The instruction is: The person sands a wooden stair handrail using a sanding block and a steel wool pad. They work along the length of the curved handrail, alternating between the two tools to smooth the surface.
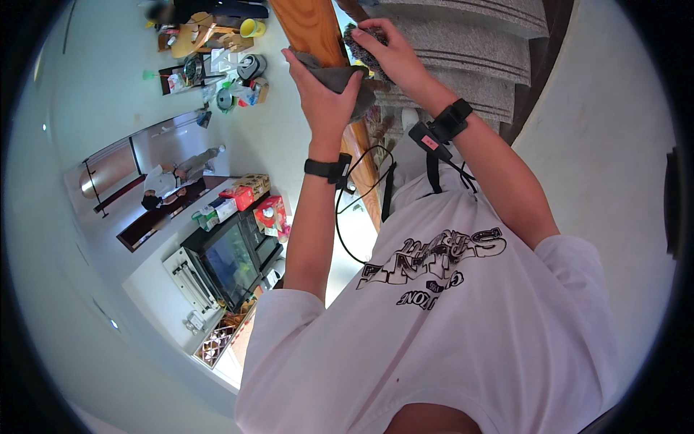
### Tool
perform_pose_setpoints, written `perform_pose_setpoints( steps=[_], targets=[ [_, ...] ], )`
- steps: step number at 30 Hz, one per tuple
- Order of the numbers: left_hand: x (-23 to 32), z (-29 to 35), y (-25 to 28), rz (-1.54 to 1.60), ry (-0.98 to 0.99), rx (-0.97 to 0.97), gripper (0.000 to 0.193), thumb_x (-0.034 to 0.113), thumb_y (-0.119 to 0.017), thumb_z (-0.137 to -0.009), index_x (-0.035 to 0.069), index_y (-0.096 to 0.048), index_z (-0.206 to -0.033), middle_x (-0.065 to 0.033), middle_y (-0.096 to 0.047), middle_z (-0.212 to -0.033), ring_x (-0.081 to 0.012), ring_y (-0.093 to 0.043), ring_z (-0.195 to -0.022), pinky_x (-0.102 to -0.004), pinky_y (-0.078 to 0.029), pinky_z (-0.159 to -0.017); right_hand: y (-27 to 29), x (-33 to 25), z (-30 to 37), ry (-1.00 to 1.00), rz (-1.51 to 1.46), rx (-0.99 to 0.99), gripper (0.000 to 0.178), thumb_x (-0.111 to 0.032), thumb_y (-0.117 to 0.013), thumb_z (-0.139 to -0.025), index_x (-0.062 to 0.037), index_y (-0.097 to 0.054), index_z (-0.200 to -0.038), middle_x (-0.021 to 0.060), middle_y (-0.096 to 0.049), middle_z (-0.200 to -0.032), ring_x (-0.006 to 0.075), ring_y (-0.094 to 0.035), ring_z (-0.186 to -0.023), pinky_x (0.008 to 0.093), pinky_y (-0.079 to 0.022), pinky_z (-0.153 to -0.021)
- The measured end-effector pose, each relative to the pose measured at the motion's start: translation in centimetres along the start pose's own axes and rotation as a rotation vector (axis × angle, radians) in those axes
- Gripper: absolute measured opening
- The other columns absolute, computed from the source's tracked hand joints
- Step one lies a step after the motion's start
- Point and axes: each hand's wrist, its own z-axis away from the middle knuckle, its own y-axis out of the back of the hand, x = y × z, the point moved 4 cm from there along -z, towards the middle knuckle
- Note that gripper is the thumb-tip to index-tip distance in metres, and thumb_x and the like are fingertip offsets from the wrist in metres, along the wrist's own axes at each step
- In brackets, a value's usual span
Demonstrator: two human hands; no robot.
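A grey cloth (327, 74) lies over the wooden handrail (311, 29), draped across its top and hanging down its right side. My left hand (325, 105) grips the cloth against the rail, thumb on the right side and fingers on the left. Just to the right, my right hand (394, 61) is closed on a dark grey shaggy cloth (359, 49), close to the rail's right side. Its fingertips curl over the top of that cloth. Black straps with small devices sit on both wrists, and a black cable (338, 217) loops between them.
Carpeted stairs (463, 54) rise at the upper right beside a pale wall (607, 145). Below on the left are a television (230, 260), boxes (251, 189), a cluttered table area with a yellow bucket (252, 28), and a person (170, 181) in a white top.
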Motion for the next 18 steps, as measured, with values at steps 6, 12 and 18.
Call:
perform_pose_setpoints(
  steps=[6,12,18],
  targets=[
    [-0.8,-0.2,-0.2,0.06,-0.005,-0.098,0.129,0.021,-0.088,-0.079,-0.001,0.007,-0.163,-0.0315,-0.021,-0.164,-0.039,-0.03,-0.151,-0.0429,-0.026,-0.123,-0.7,-1.3,-0.6,0.249,-0.135,0.048,0.05,-0.035,-0.07,-0.1,-0.0103,-0.053,-0.139,0.0094,-0.065,-0.114,0.015,-0.06,-0.1,0.0305,-0.05,-0.086],
    [-0.1,-2.0,-0.2,0.117,0.003,-0.009,0.126,0.014,-0.085,-0.076,0.001,0.004,-0.164,-0.0261,-0.029,-0.161,-0.0351,-0.036,-0.148,-0.0421,-0.029,-0.121,-0.2,-1.3,-0.3,0.197,0.075,-0.106,0.037,-0.023,-0.075,-0.096,-0.0048,-0.067,-0.126,0.0059,-0.072,-0.112,0.0126,-0.067,-0.103,0.0301,-0.054,-0.091],
    [-0.9,-1.9,-1.1,0.131,-0.058,0.068,0.12,0.014,-0.083,-0.074,-0.002,-0.004,-0.164,-0.0284,-0.033,-0.159,-0.0385,-0.04,-0.145,-0.0439,-0.032,-0.12,-0.1,-1.8,-0.2,0.203,0.175,-0.105,0.035,-0.019,-0.076,-0.094,-0.0054,-0.066,-0.125,0.0051,-0.072,-0.112,0.0125,-0.068,-0.103,0.0305,-0.055,-0.091]
  ],
)
